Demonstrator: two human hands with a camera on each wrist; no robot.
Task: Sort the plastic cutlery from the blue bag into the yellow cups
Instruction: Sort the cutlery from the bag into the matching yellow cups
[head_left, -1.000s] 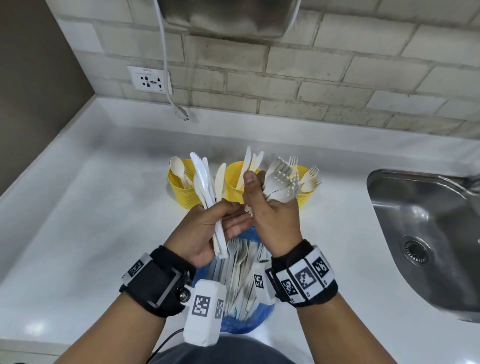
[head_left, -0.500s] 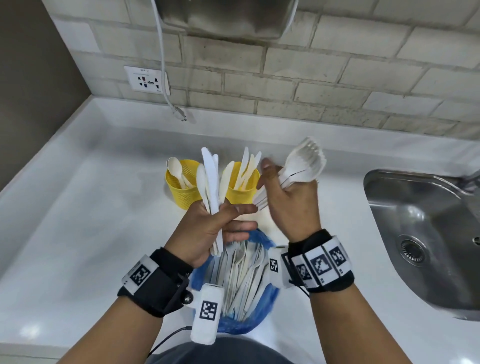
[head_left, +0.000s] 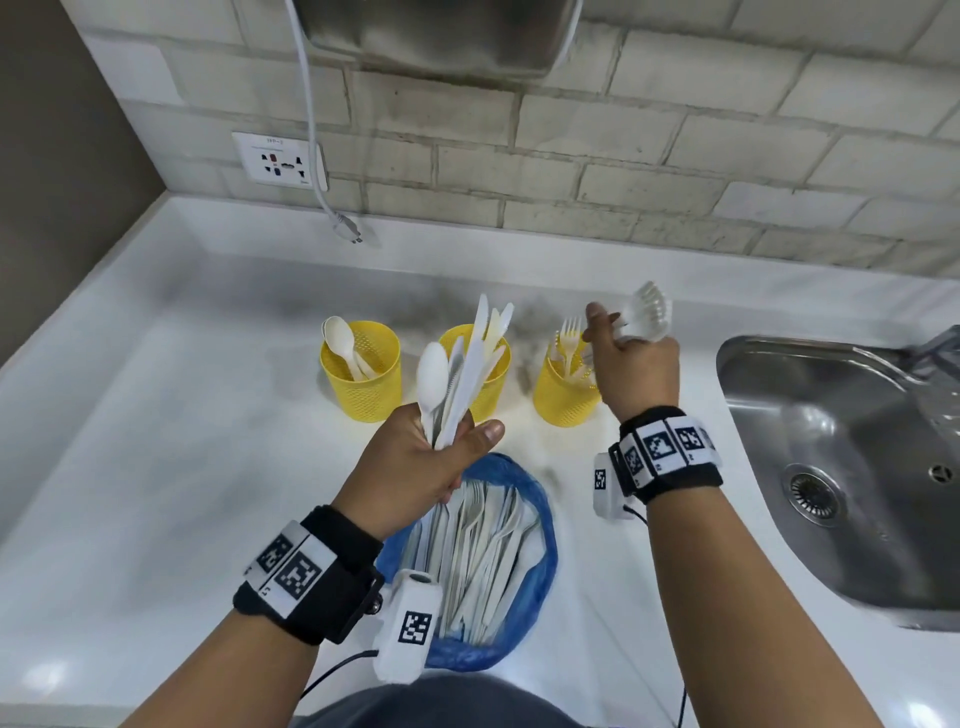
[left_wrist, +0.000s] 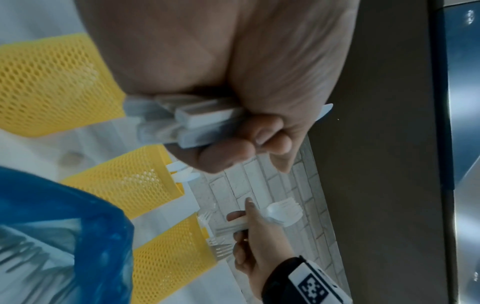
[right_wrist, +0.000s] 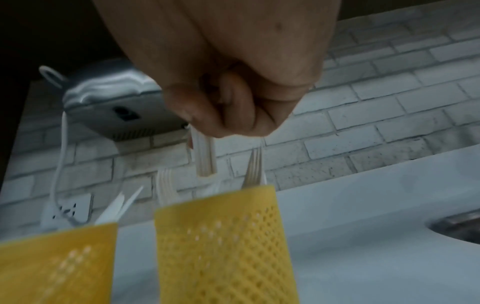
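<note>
1. The right hand (head_left: 636, 371) has its fingers clamped round a bundle of forks (head_left: 647, 312), tines up and handles hanging down; it is raised just above the right-hand yellow cup (head_left: 563, 400), which already holds forks.
2. In the right wrist view the handle ends (right_wrist: 205, 162) point straight down, near the rim of that cup (right_wrist: 221, 236) and slightly toward 11 o'clock of its mouth. My judgement: the drop turns on keeping the long axis of the bundle upright and nudging it toward 5 o'clock, over the opening.
3. The left hand (head_left: 421, 467) grips a mixed bunch of spoon and knives (head_left: 457, 374), fanned toward 12 o'clock, in front of the middle cup (head_left: 475, 374); the left cup (head_left: 363, 371) with spoons lies at about 11 o'clock from it.
4. The blue bag (head_left: 540, 545), at 6 o'clock by the body, still holds plenty of cutlery.
</note>
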